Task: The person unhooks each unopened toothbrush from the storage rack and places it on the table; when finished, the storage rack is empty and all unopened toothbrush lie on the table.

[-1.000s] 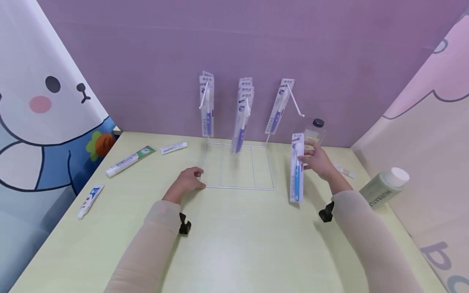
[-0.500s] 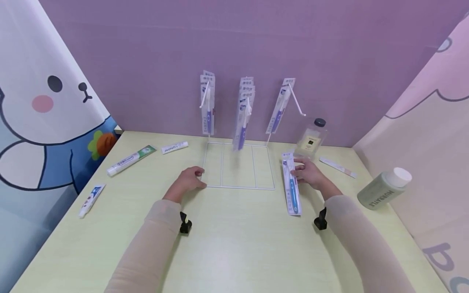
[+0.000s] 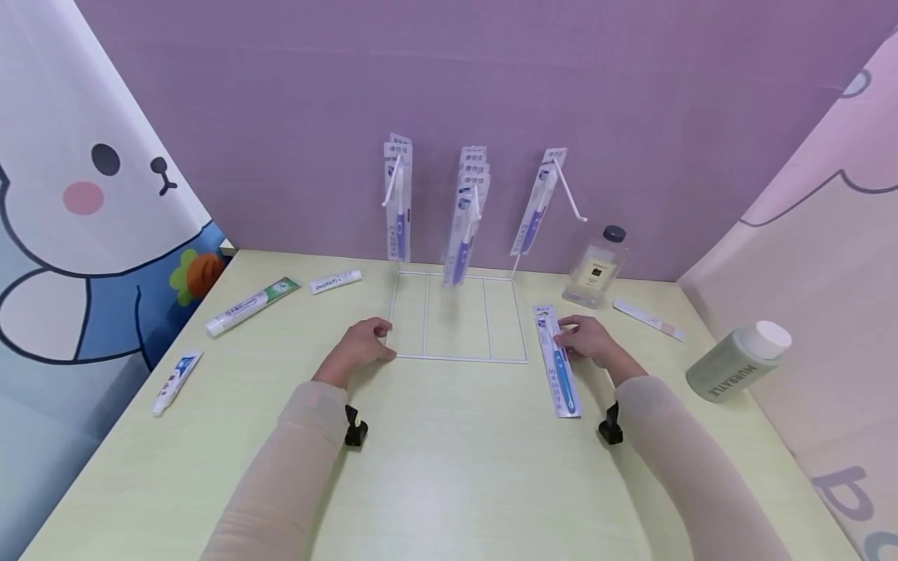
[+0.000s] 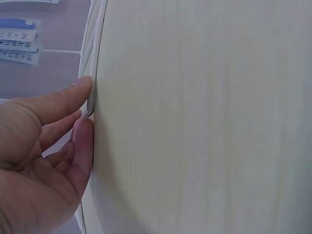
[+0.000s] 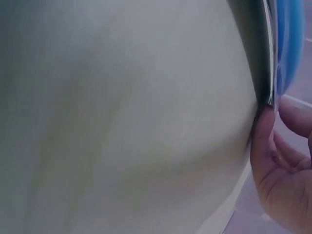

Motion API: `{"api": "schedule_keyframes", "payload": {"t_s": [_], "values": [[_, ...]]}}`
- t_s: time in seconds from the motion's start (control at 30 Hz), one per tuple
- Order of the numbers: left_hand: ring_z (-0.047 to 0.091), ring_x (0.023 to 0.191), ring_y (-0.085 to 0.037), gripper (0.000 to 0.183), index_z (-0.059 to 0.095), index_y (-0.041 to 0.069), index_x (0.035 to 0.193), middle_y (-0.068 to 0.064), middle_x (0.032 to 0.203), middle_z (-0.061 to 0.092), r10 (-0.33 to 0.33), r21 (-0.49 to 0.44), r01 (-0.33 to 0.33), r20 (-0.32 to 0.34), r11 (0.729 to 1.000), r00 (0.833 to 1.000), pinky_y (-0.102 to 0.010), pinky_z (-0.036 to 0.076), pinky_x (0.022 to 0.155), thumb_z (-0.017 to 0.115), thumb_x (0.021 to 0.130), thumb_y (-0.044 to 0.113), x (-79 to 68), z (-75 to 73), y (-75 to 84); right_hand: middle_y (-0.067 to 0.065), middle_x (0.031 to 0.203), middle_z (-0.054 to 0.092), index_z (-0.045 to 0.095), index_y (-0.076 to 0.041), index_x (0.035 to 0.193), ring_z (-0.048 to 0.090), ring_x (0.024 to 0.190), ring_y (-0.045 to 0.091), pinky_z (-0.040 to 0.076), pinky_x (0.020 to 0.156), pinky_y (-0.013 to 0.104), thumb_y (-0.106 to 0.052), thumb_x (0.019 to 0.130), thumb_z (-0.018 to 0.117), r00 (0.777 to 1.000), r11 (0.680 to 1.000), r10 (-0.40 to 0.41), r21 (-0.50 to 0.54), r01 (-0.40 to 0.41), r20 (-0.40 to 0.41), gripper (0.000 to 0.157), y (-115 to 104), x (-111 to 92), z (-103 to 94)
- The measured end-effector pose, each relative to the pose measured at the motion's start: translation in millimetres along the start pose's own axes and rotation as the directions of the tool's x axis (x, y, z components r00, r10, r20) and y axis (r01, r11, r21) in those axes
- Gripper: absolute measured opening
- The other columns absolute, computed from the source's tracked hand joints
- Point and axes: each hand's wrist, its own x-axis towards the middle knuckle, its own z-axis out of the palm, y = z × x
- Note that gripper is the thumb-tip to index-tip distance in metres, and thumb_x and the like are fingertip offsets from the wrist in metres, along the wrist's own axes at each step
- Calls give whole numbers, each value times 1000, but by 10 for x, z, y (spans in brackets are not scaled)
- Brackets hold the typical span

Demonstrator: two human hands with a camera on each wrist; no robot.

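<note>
Head view: a white wire display rack (image 3: 459, 359) stands on the table (image 3: 449, 475), its three hooks (image 3: 570, 192) above its flat base.
Left hand (image 3: 359, 347): at the rack's front-left corner, thumb and fingertips curled in and pinching the wire — presumably to steady a light frame that could slide.
Right hand (image 3: 591, 339): right of the rack, thumb and fingers pinching a blue-handled toothbrush pack (image 3: 558, 365) by its edge, which probably keeps most of its printed face uncovered.
Held pack: one, just right of the rack's base and apart from it; whether it touches the table, I cannot tell.
Purple-handled toothbrush packs: at least two on the rack's left hook (image 3: 399, 206), at least four on its middle one (image 3: 464, 226), one visible on its right (image 3: 535, 209) — overlapping, likely because each hook takes them in file.
Tubes: three, left of the rack: green-and-white (image 3: 252, 306), Protefix (image 3: 335, 282), small blue-and-white (image 3: 175, 383).
Bottles: two, right of the rack: clear black-capped (image 3: 595, 271), green MURRAYLE (image 3: 733, 365).
Slim white packet (image 3: 647, 319): one, right of the rack.
</note>
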Motion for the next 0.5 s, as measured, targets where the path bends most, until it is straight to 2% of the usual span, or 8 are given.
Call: {"api": "schedule_keyframes", "payload": {"t_s": [0.17, 0.3, 0.4, 0.5], "values": [[45, 110, -28, 58, 46, 2, 128, -13, 121, 49, 1, 5, -1, 1, 1000, 1000, -41, 34, 96, 71, 76, 10, 5, -9, 7, 21, 99, 56, 42, 6, 126, 59, 61, 15, 53, 59, 32, -6, 83, 62, 999, 998, 31, -50, -32, -15, 49, -74, -39, -35], [45, 110, -28, 59, 45, 3, 128, -13, 121, 49, -12, 4, 12, 5, 1000, 1000, -41, 33, 96, 71, 76, 10, -18, -18, 26, 21, 100, 54, 40, 7, 128, 59, 67, 19, 53, 62, 34, -6, 83, 61, 1000, 997, 30, -74, -30, -3, 51, -126, -51, -97], [45, 109, -28, 58, 46, 3, 128, -13, 120, 49, -13, -2, 13, 7, 1000, 1000, -41, 34, 96, 72, 76, 9, -34, -17, 37, 22, 103, 52, 38, 7, 129, 59, 78, 27, 53, 65, 35, -6, 84, 59, 1000, 997, -13, -70, 13, -7, 51, -192, -26, -161], [45, 109, -29, 58, 47, 2, 127, -13, 120, 50, -6, -6, 6, 3, 1000, 1000, -41, 34, 96, 72, 75, 9, -42, -11, 47, 22, 106, 51, 39, 6, 130, 56, 90, 35, 52, 69, 35, -6, 85, 59, 995, 992, -100, -77, 97, -32, 50, -337, 13, -237]]}}
